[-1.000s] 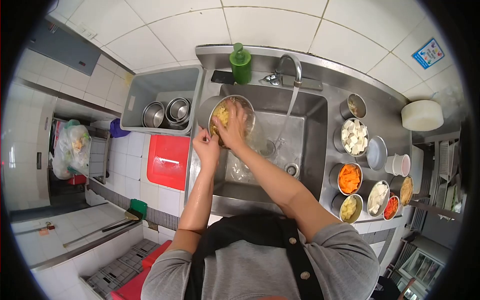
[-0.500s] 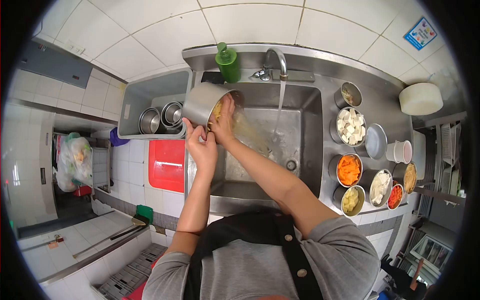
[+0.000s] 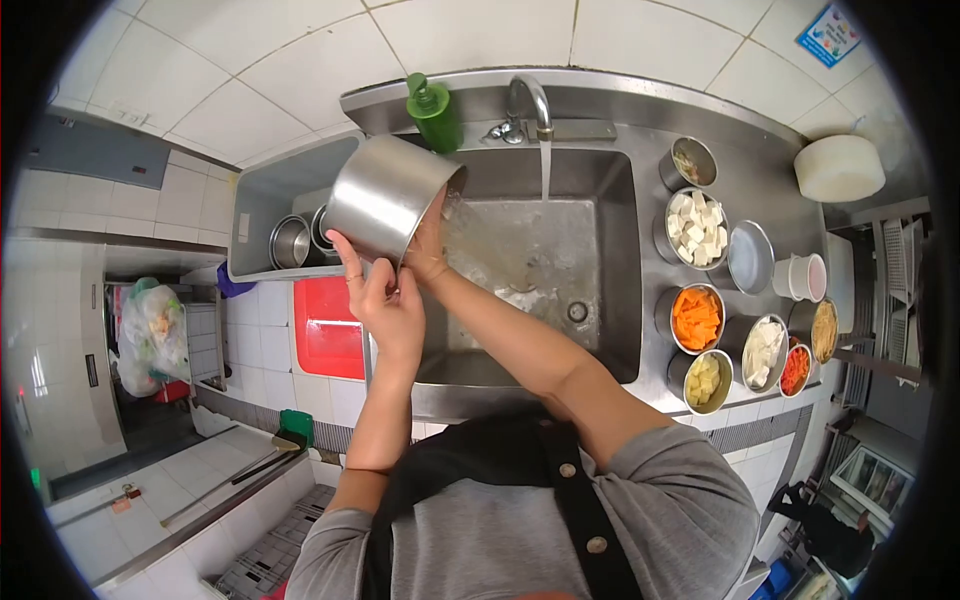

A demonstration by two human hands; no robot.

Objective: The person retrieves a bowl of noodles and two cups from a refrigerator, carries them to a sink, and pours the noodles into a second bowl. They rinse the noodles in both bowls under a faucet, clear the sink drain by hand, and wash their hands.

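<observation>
My left hand point(image 3: 380, 300) grips the rim of a steel pot point(image 3: 385, 205) and holds it tipped steeply toward the sink point(image 3: 620, 260), its mouth facing right. My right hand point(image 3: 430, 240) is pressed flat across the pot's mouth, mostly hidden behind the rim. Water spills from the pot into the basin. The faucet point(image 3: 530, 100) runs a thin stream into the sink. The pot's contents are hidden now.
A green soap bottle point(image 3: 433, 110) stands behind the pot. A grey tub point(image 3: 270, 200) on the left holds steel bowls point(image 3: 290, 240). On the right counter are containers of tofu point(image 3: 695, 225), carrot point(image 3: 697, 318) and other cut food, plus a white round tub point(image 3: 838, 167).
The pot has been lifted and tipped further, from mouth-up over the sink to nearly on its side. The yellow food inside is no longer visible. My right hand stays over the mouth.
</observation>
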